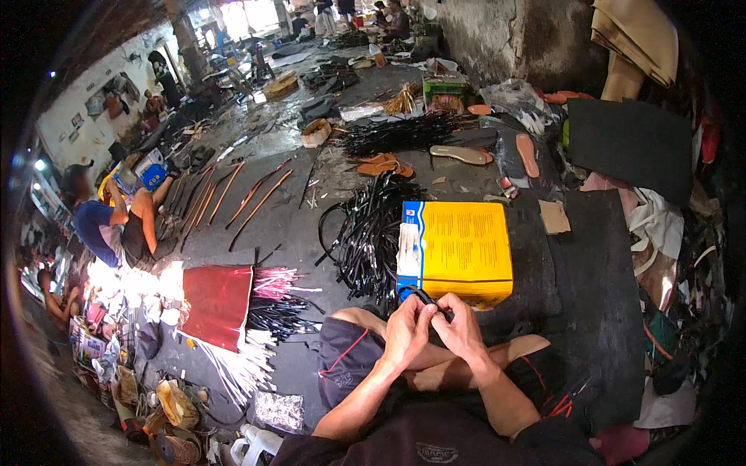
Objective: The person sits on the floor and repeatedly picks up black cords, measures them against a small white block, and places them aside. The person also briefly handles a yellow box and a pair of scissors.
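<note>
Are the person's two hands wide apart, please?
No, the left hand and right hand are close together at a black strip, beside the yellow box.

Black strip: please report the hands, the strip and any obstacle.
Left hand, right hand: both gripping black strip. Strip curved, not straight. Yellow box close beyond; nothing covering hands.

Floor (291, 248) dark, cluttered. Directly on it: yellow box (466, 248) just beyond the fingers (420, 318); black strip heap (365, 241) beyond, leftward; white strips (241, 365) well left; beige sole (460, 155) far beyond.
</note>
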The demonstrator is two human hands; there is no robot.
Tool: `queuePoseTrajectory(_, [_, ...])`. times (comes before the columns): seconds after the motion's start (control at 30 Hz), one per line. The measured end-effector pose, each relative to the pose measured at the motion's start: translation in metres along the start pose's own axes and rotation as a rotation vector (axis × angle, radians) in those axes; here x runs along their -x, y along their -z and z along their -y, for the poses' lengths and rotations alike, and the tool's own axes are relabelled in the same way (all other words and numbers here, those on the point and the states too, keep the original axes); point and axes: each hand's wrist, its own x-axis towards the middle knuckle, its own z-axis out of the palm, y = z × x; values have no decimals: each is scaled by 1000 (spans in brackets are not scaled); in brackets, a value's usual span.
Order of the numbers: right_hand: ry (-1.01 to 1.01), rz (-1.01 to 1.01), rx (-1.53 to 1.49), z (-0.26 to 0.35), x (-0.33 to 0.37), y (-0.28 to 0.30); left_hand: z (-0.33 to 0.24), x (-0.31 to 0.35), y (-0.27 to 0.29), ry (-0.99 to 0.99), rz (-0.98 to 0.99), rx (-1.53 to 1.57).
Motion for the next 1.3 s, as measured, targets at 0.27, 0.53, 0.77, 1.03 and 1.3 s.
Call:
queuePoseTrajectory(0.27, [31, 26, -44, -3, -1, 3, 15, -4, -4, 172, 100, 401])
queuePoseTrajectory(0.53, [16, 121, -163, -11, -2, 2, 19, -7, 2, 239, 97, 519])
queuePoseTrajectory(0.77, [15, 155, -146, -7, -1, 2, 21, -26, 23, 367, -60, 603])
queuePoseTrajectory(1.03, [-42, 299, -230, 6, -4, 29, 33, -58, 100, 314, -399, 645])
queuePoseTrajectory(1.3, [-73, 345, -218, 2, -7, 30, 47, -59, 141, 244, -461, 570])
